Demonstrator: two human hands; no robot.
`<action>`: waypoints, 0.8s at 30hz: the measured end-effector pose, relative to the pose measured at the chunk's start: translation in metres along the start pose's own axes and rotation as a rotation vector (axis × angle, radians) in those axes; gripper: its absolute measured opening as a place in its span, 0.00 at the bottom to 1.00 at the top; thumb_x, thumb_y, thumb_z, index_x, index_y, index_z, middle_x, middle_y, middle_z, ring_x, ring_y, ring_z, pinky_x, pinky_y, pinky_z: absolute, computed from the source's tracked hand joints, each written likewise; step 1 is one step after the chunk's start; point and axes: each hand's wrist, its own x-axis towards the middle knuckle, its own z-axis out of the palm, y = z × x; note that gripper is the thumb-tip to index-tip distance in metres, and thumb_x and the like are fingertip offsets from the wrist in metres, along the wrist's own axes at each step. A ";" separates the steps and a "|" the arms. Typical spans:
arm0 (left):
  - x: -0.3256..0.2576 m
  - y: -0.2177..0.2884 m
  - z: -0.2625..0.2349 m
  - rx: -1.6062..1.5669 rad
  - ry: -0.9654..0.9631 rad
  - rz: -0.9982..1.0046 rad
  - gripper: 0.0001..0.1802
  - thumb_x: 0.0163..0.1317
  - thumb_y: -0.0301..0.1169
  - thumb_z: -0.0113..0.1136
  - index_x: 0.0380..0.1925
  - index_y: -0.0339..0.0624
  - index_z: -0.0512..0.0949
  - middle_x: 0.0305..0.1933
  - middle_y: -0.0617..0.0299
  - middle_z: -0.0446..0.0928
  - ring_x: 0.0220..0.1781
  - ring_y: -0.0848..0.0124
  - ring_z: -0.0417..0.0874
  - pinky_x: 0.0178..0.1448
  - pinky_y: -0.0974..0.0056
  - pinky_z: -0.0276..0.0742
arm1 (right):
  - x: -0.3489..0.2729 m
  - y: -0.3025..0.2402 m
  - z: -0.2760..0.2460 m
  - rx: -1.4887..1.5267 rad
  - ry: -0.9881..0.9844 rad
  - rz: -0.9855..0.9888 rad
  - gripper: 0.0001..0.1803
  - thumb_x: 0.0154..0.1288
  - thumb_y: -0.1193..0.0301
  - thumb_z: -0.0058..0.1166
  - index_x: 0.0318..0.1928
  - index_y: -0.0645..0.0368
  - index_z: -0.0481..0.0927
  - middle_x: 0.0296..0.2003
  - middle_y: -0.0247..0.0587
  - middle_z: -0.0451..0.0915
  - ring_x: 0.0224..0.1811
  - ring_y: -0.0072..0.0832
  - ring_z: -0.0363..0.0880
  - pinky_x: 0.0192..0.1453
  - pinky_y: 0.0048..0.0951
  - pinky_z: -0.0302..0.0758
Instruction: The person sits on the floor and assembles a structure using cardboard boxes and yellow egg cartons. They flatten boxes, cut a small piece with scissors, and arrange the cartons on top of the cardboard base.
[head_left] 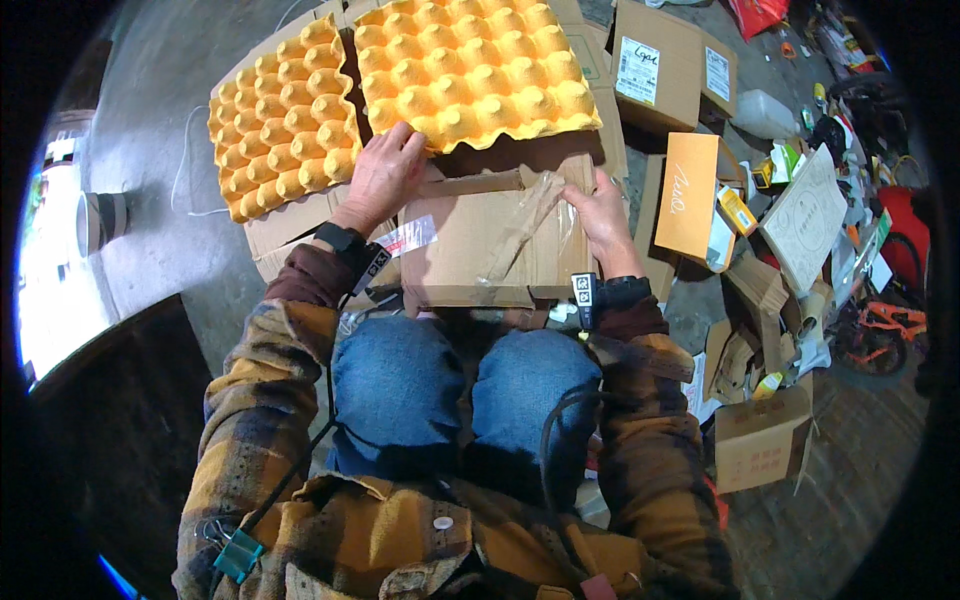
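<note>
A flattened-looking brown cardboard box point(465, 235) with loose clear tape lies in front of my knees. My right hand point(605, 222) grips its right side, thumb on top. Beyond the box is a large yellow egg tray point(475, 70). My left hand point(388, 168) has its fingers curled closed at the near left corner of that tray; the fingertips are partly hidden. A second yellow egg tray point(285, 120) sits just left of that hand. Both trays rest on brown cardboard point(275, 240).
At the far right stands a taped carton point(660, 65) with white labels. Nearer are an orange-brown box point(690, 200), a white translucent jug point(765, 115), a pale flat panel point(805, 215) and an open carton point(760, 440). An orange toy bike point(885, 325) stands among clutter.
</note>
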 end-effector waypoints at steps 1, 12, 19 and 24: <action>0.003 0.000 -0.006 -0.019 0.014 0.006 0.13 0.48 0.26 0.61 0.36 0.43 0.71 0.36 0.55 0.69 0.37 0.55 0.77 0.42 0.55 0.75 | 0.000 -0.004 0.000 0.013 0.014 0.021 0.18 0.61 0.79 0.54 0.52 0.65 0.72 0.46 0.42 0.79 0.44 0.28 0.79 0.49 0.30 0.77; 0.009 -0.011 -0.041 -0.081 0.040 0.003 0.16 0.48 0.22 0.63 0.39 0.41 0.74 0.37 0.55 0.71 0.38 0.55 0.77 0.37 0.56 0.76 | 0.058 -0.030 -0.009 0.139 -0.084 0.034 0.18 0.63 0.74 0.57 0.52 0.67 0.74 0.46 0.43 0.79 0.44 0.29 0.80 0.48 0.30 0.78; -0.007 -0.018 -0.005 -0.045 -0.084 0.094 0.15 0.54 0.25 0.59 0.43 0.41 0.72 0.39 0.53 0.71 0.41 0.54 0.76 0.43 0.56 0.75 | 0.074 -0.045 -0.006 -0.724 0.078 -0.353 0.23 0.55 0.73 0.65 0.51 0.67 0.74 0.44 0.50 0.82 0.47 0.34 0.82 0.50 0.31 0.76; -0.016 -0.011 0.001 -0.120 -0.093 0.035 0.22 0.52 0.25 0.61 0.49 0.41 0.72 0.45 0.52 0.72 0.47 0.53 0.75 0.50 0.55 0.74 | 0.062 -0.043 -0.007 -0.804 0.074 -0.347 0.22 0.56 0.68 0.61 0.51 0.63 0.73 0.43 0.56 0.81 0.48 0.48 0.80 0.50 0.39 0.76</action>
